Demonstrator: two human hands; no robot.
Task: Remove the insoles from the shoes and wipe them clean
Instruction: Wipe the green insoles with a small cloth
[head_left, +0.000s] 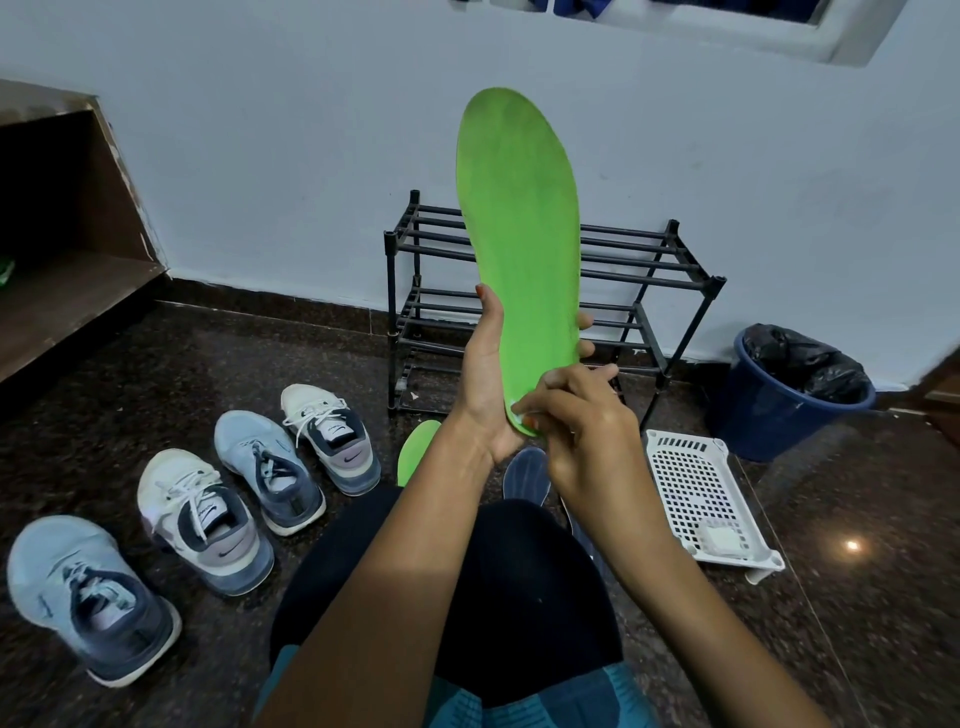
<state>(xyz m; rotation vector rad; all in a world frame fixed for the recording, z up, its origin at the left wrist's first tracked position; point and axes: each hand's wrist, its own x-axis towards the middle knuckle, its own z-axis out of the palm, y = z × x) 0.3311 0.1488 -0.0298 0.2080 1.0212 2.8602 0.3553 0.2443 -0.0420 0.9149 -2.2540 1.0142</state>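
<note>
Green insole (519, 234) is up in the air, toe high, in front of the rack (649, 249). Left hand (485, 384) grasps its lower half, thumb on one edge, fingers wrapped round behind. Right hand (587, 431) is at the heel with its fingers curled and a speck of white under them; can't tell whether it's pinching anything. Down below, a second insole (418, 449) and a dark insole (527, 475) lie flat. Four shoes (208, 519) are on the left, and the basket (691, 483) is on the right.
</note>
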